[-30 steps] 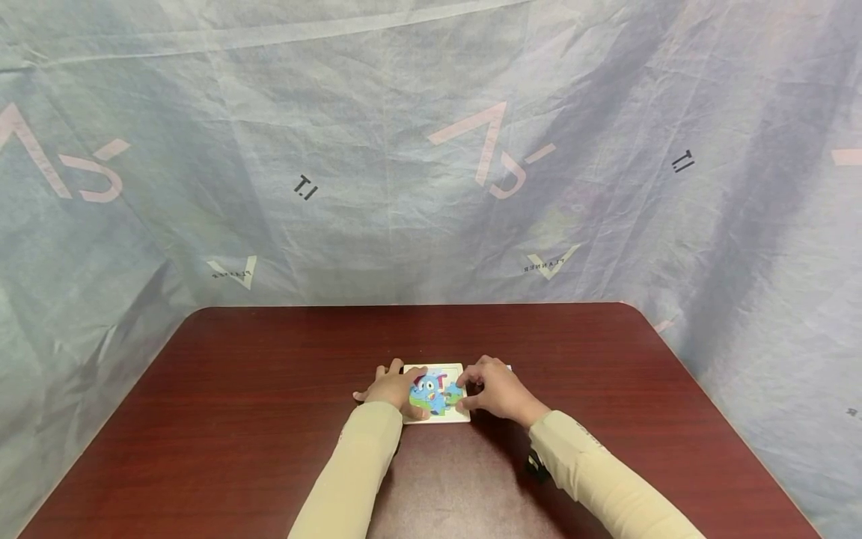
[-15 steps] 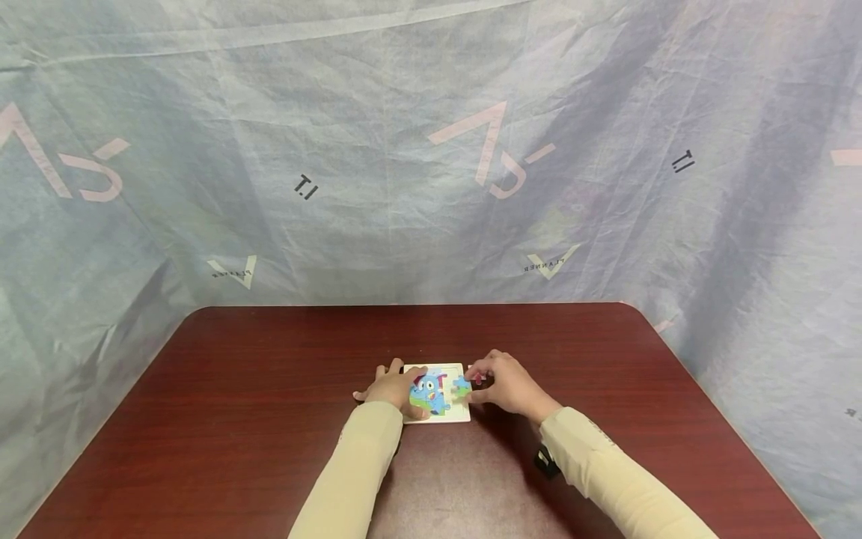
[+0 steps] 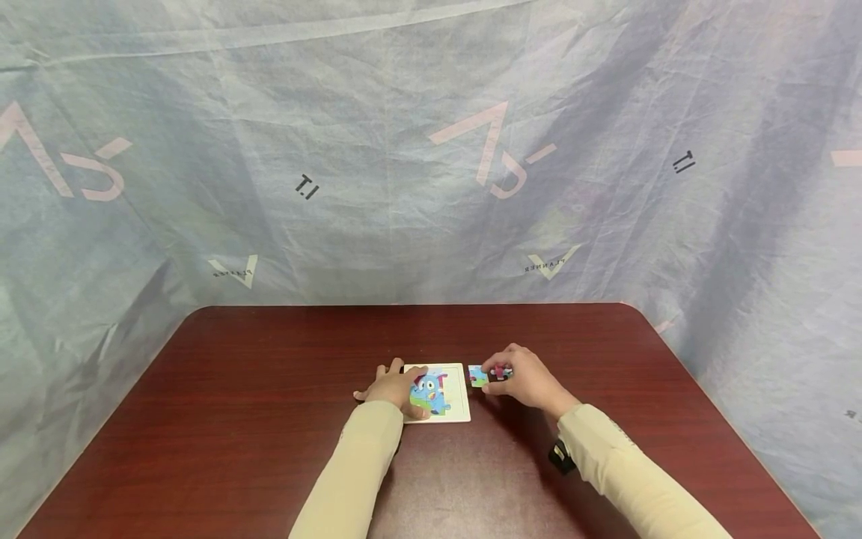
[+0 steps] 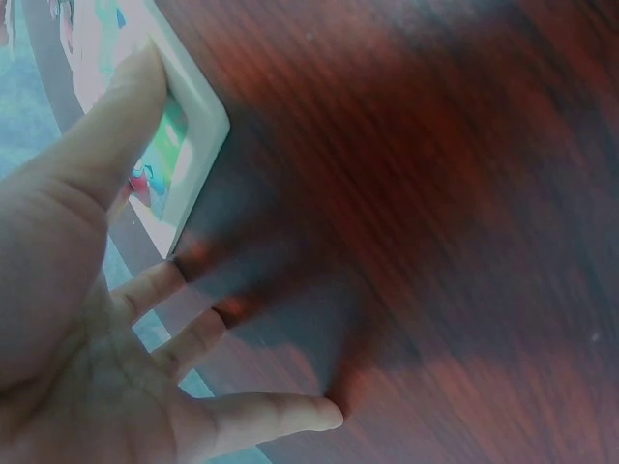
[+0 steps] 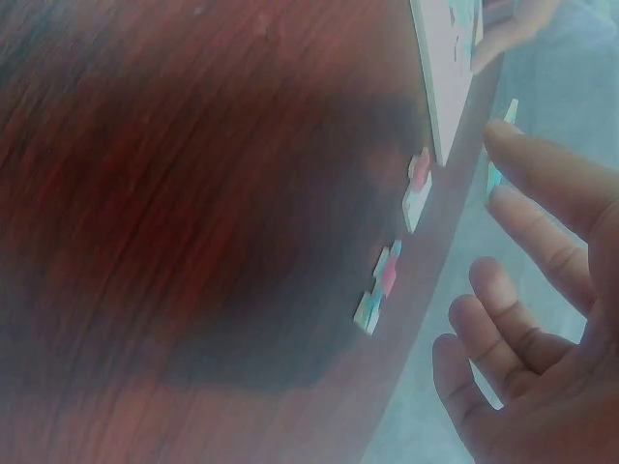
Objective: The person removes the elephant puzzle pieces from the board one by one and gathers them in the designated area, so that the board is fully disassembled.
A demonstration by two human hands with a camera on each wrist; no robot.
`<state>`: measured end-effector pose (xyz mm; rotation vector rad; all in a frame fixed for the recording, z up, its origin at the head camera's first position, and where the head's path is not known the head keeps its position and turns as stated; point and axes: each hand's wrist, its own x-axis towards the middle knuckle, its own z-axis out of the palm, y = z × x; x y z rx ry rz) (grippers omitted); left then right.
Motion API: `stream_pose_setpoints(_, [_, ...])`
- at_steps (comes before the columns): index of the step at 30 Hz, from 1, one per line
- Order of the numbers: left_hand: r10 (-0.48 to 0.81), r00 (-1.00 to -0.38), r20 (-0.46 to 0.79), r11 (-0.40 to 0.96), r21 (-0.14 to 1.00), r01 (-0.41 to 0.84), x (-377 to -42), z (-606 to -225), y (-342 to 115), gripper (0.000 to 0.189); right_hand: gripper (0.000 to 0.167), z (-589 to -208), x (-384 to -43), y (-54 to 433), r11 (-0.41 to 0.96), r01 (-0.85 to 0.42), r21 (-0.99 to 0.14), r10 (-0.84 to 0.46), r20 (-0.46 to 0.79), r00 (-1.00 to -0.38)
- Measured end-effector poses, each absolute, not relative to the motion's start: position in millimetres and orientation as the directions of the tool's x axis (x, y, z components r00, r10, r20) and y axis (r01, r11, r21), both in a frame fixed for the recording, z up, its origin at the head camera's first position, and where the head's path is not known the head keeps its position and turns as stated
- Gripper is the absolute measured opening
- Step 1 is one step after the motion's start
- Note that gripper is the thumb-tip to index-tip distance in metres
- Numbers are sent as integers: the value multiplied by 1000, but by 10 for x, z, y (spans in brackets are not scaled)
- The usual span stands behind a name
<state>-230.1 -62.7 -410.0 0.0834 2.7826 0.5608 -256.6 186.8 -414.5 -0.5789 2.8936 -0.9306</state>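
A square jigsaw board (image 3: 462,400) with a pale frame lies on the table. Its picture is a blue cartoon animal, and bare backing shows along its right side. My left hand (image 3: 389,389) rests spread at the board's left; in the left wrist view its thumb (image 4: 135,97) lies over the frame while other fingertips reach the table. My right hand (image 3: 521,378) is just right of the board. Between its thumb and index finger it pinches a blue-green puzzle piece (image 3: 480,379), seen edge-on as a thin puzzle piece (image 5: 495,179) in the right wrist view.
Two loose puzzle pieces with red lie on the table right of the board: a near piece (image 5: 417,193) and a farther piece (image 5: 380,290). A dark reddish wooden table (image 3: 269,359) has grey printed cloth (image 3: 384,187) hanging behind it.
My right hand has drawn the blue-green puzzle piece off the board's right side and away to the right. More bare backing shows there. The left hand has stayed in place.
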Motion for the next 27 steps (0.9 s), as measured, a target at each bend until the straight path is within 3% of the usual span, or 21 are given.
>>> stream_pose_setpoints(27, [104,-957,-270,913,409,-16,-2319,-4154,-626,81,26,-4179,-2648,2364,774,-255,-579,-289,35,-957])
